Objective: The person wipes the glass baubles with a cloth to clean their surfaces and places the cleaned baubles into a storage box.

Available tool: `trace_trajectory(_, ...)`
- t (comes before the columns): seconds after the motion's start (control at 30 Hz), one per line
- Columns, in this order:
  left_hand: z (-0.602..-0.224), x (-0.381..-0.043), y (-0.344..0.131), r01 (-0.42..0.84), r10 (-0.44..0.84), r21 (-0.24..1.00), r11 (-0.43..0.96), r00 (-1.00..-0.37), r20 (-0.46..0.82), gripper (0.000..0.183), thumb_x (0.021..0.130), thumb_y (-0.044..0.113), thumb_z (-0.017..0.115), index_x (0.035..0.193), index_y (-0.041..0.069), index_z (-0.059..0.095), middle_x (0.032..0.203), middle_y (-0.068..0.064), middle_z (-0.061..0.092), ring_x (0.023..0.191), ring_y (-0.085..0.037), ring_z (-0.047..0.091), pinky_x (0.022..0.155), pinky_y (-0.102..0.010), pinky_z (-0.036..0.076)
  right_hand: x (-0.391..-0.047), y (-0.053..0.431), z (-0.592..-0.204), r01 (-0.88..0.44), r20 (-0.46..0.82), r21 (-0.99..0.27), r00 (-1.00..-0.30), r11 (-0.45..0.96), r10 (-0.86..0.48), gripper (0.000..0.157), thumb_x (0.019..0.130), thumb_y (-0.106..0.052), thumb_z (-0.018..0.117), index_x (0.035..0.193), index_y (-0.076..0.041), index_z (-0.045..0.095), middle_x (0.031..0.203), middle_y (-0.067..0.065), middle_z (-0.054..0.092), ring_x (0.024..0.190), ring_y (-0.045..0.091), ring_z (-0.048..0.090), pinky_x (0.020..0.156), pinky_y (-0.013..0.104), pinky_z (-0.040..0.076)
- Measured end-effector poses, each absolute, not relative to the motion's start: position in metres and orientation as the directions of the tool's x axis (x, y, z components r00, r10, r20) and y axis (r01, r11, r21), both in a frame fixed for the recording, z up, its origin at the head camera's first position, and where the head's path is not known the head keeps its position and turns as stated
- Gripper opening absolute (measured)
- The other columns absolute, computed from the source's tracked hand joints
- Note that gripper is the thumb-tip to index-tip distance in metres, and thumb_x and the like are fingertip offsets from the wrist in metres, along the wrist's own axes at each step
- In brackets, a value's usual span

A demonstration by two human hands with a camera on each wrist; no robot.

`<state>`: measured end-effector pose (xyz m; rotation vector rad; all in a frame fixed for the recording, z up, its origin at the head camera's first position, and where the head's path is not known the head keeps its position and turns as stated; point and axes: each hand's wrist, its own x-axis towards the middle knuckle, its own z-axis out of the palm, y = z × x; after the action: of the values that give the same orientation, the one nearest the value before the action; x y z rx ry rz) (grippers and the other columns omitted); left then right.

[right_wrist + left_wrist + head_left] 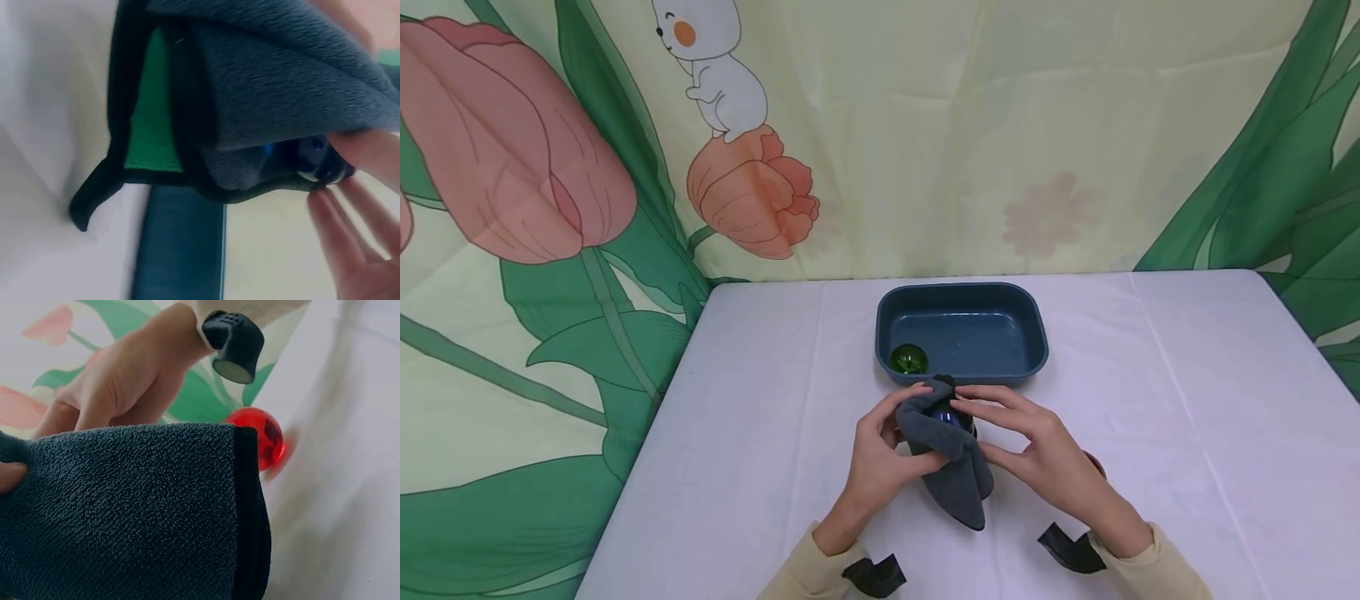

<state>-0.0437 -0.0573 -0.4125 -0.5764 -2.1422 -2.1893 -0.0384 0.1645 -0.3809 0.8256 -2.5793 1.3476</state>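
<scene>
A dark grey cloth with a black edge is folded around a glossy dark blue ball. My left hand grips the cloth from the left, thumb in front and fingers behind. From the right, my right hand holds the ball between its fingertips and thumb. Part of the ball shows below the fold in the right wrist view, where a green patch appears inside the cloth. The left wrist view is largely filled by the cloth, which hides the ball there.
A blue rectangular basin stands just beyond the hands, with a green transparent ball in its near left corner. A red ball lies on the white-covered table, mostly hidden behind the right wrist in the head view.
</scene>
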Motion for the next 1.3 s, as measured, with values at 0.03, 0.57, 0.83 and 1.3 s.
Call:
trace_trajectory(0.03, -0.4124, -0.0440, -0.0574, 0.276, 0.235, 0.960, -0.056, -0.930, 0.281, 0.061, 0.075, -0.003, 0.082, 0.132, 0.006, 0.060, 0.138, -0.015, 0.057, 0.114, -0.020, 0.064, 0.088, -0.029, 0.057, -0.0386, 0.1642, -0.3813, -0.532, 0.355, -0.715, -0.836, 0.454, -0.419, 0.072, 0.070, 0.009, 0.083, 0.133, -0.020, 0.064, 0.137, 0.001, 0.059, 0.125, 0.021, 0.057, 0.098, 0.014, 0.047)
trace_trajectory(0.57, -0.4102, -0.0416, -0.0578, 0.259, 0.239, 0.965, -0.045, -0.935, 0.262, 0.063, 0.075, -0.002, 0.082, 0.133, 0.008, 0.059, 0.137, -0.013, 0.058, 0.115, -0.020, 0.064, 0.088, -0.030, 0.057, -0.0381, 0.1618, -0.3842, -0.578, 0.425, -0.715, -0.806, 0.393, -0.413, 0.070, 0.069, 0.013, 0.082, 0.132, -0.013, 0.065, 0.132, 0.006, 0.062, 0.119, 0.018, 0.062, 0.097, 0.011, 0.046)
trace_trajectory(0.83, -0.4088, -0.0412, -0.0575, 0.263, 0.245, 0.964, -0.041, -0.933, 0.265, 0.062, 0.077, -0.001, 0.081, 0.135, 0.007, 0.058, 0.139, -0.015, 0.056, 0.116, -0.022, 0.064, 0.093, -0.030, 0.056, -0.0401, 0.1620, -0.3869, -0.453, 0.334, -0.837, -0.867, 0.305, -0.370, 0.063, 0.073, 0.015, 0.078, 0.131, -0.008, 0.065, 0.129, 0.009, 0.064, 0.117, 0.003, 0.061, 0.088, 0.029, 0.057)
trace_trajectory(1.3, -0.4086, -0.0427, -0.0578, 0.263, 0.253, 0.964, -0.048, -0.930, 0.267, 0.066, 0.075, -0.003, 0.082, 0.135, 0.009, 0.058, 0.139, -0.013, 0.056, 0.116, -0.020, 0.063, 0.089, -0.030, 0.056, -0.0435, 0.1671, -0.3855, -0.266, 0.165, -0.931, -0.917, 0.249, -0.364, 0.058, 0.080, 0.002, 0.078, 0.134, -0.007, 0.061, 0.135, 0.014, 0.060, 0.113, 0.002, 0.063, 0.088, 0.030, 0.057)
